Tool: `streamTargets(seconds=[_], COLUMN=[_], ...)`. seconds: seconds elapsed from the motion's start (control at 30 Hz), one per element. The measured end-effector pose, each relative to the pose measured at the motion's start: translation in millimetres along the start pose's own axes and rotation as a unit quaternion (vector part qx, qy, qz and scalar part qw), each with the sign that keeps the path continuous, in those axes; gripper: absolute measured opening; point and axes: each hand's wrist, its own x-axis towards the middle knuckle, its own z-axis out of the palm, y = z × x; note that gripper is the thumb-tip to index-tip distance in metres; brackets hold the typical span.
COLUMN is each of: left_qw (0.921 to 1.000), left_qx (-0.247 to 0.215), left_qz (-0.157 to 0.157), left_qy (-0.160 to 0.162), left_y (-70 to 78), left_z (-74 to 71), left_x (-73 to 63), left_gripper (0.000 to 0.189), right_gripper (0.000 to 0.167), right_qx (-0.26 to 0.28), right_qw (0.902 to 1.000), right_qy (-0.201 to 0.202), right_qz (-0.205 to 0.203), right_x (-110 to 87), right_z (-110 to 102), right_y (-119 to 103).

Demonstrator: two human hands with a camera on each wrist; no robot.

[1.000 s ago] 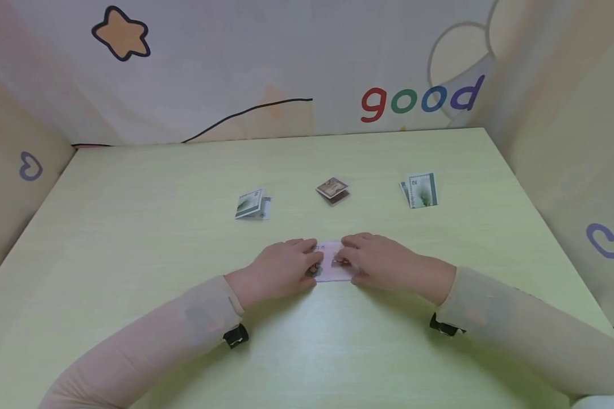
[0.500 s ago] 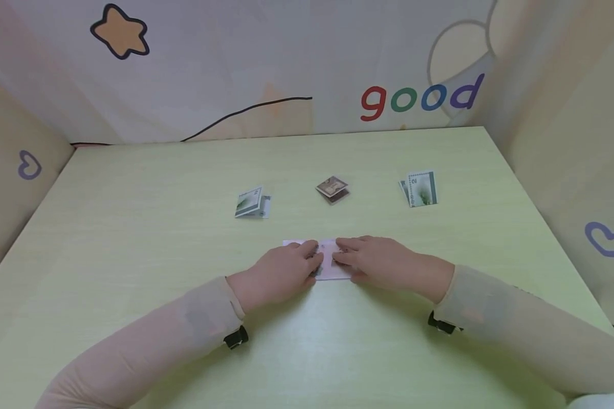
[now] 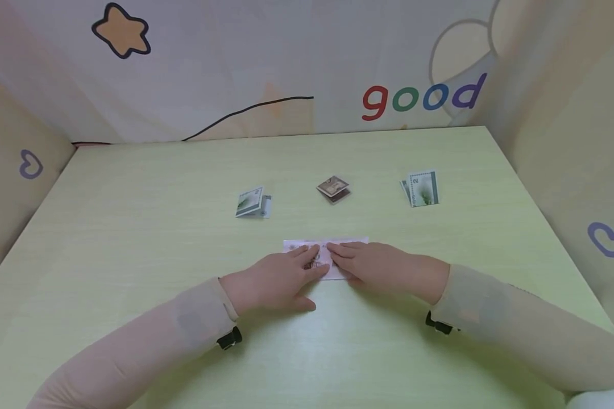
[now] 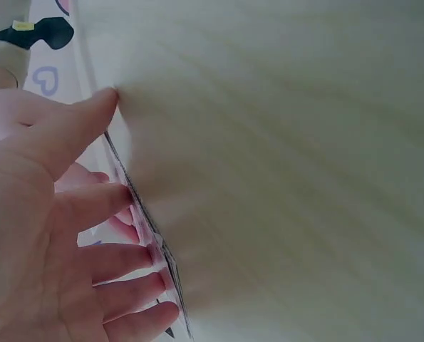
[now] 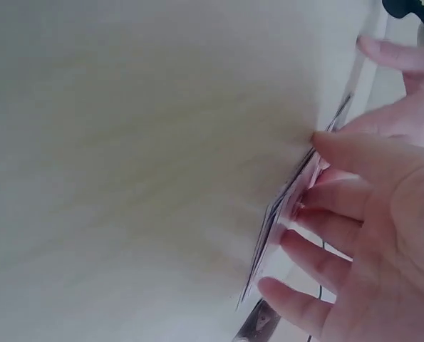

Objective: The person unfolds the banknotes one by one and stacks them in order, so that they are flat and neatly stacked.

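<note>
A pink banknote (image 3: 334,274) lies crosswise on the table before me, printed on its face. Both wrist views show its near edge as thin layers, slightly bent. My left hand (image 3: 278,281) rests its straight fingers on the left half, the thumb spread on the table nearer to me. From the other side, my right hand (image 3: 389,267) lays extended fingers over the right half. The two sets of fingertips almost meet mid-note. In the right wrist view the right thumb (image 5: 340,149) is at the note's near edge. The fingers hide much of the print.
Behind the pink note stand several small folded notes: a green one (image 3: 249,203) at left, a brown one (image 3: 334,188) in the middle and another green one (image 3: 423,189) at right. The pale green table (image 3: 158,187) ends at a printed cloth backdrop (image 3: 225,62), with cloth sides.
My left thumb has swung off the note's near edge toward me, and the left fingers have flattened. The right fingers have slid inward and straightened. More of the pink note's far edge shows.
</note>
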Motion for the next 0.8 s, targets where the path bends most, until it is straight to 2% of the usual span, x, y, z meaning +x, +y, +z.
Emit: streamTargets(seconds=[0.17, 0.37, 0.8], left_qw=[0.9997, 0.9994, 0.9954], left_qx=[-0.012, -0.021, -0.074], left_qz=[0.003, 0.01, 0.05], left_qy=[-0.019, -0.026, -0.035], left_y=[-1.0, -1.4, -8.2], left_z=[1.1, 3.0, 5.6], left_x=[-2.3, -5.5, -7.5], left_gripper=[0.078, 0.085, 0.076], right_gripper=[0.06, 0.062, 0.065], right_qx=[-0.004, -0.017, -0.023], right_qw=[1.0, 0.9998, 0.999], right_qy=[-0.006, -0.006, -0.029], right_qz=[-0.001, 0.001, 0.023], right_x=[3.8, 7.5, 10.2], right_z=[-0.5, -3.5, -5.6], right_y=[0.5, -1.1, -2.5])
